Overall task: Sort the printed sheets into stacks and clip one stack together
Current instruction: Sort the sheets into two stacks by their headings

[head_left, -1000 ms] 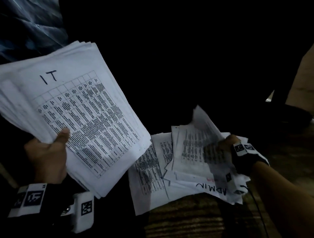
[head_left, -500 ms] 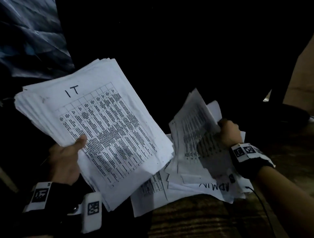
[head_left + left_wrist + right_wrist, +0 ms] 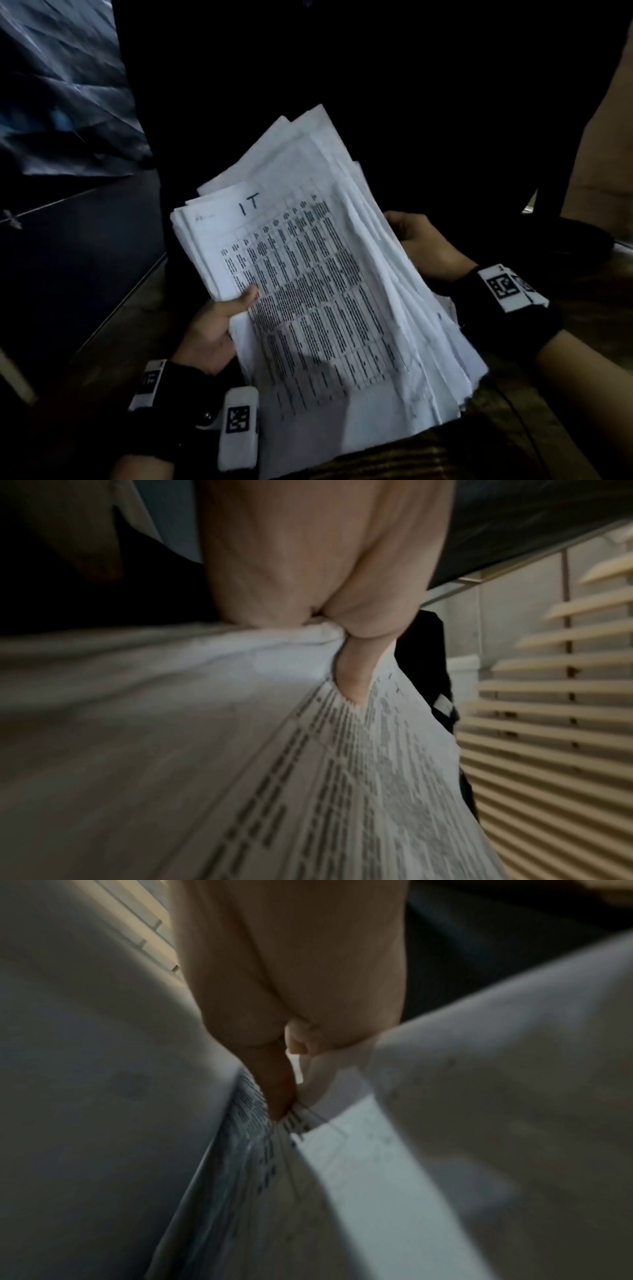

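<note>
A thick stack of printed sheets (image 3: 318,301) with tables and a handwritten "IT" on top is held in front of me, tilted. My left hand (image 3: 219,325) grips its left edge, thumb on the top sheet, as the left wrist view shows with the thumb (image 3: 352,680) pressed on the print. My right hand (image 3: 418,240) holds a second bundle of sheets (image 3: 387,240) pressed against the right side and underside of that stack. In the right wrist view my right hand (image 3: 284,1091) pinches the paper (image 3: 257,1150) between thumb and fingers. No clip is in view.
A brown striped surface (image 3: 394,455) lies under the papers. A dark panel (image 3: 78,257) stands at the left and a dark mass fills the far side. A thin black cable (image 3: 527,435) runs along my right forearm. Slatted blinds (image 3: 548,723) show in the left wrist view.
My right hand lifted its bundle off the surface and brought it left against the "IT" stack. My left hand moved the stack right and down toward the centre. No loose sheets remain visible on the surface.
</note>
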`<state>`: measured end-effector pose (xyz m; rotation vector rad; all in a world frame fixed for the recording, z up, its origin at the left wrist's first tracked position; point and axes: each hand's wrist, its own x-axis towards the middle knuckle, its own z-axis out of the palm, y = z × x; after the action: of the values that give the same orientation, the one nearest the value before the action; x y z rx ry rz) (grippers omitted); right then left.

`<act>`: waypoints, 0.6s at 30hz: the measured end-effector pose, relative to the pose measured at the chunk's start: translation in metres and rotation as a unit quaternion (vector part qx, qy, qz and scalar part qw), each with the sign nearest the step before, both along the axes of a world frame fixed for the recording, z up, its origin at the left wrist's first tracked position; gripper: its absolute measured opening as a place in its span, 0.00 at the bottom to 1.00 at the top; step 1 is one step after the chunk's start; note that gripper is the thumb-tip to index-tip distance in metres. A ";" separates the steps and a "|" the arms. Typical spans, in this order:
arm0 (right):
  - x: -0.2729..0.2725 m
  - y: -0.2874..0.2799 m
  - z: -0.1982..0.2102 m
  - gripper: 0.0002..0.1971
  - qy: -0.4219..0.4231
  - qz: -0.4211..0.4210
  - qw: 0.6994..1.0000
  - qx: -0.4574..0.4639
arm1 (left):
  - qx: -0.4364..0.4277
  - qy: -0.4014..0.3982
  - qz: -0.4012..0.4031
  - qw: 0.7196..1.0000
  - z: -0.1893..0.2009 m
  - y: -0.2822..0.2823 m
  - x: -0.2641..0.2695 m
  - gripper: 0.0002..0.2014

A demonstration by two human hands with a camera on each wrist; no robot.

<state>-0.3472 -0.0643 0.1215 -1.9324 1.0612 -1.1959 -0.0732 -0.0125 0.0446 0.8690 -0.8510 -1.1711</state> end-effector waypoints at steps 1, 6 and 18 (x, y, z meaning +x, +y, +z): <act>0.004 0.001 -0.003 0.15 -0.014 0.010 1.000 0.012 | -0.005 -0.017 0.017 1.000 0.000 -0.002 0.001 0.45; 0.021 0.006 -0.007 0.26 -0.125 -0.014 0.987 0.104 | -0.019 -0.117 0.174 0.978 0.003 -0.007 -0.003 0.14; 0.046 0.016 -0.043 0.09 -0.150 -0.084 0.984 -0.036 | -0.101 -0.246 0.236 0.935 0.023 0.017 0.006 0.26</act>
<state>-0.3009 -0.0480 0.0790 -1.6703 1.0448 -1.5807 -0.0677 0.0043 0.0675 1.1374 -1.0671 -0.4363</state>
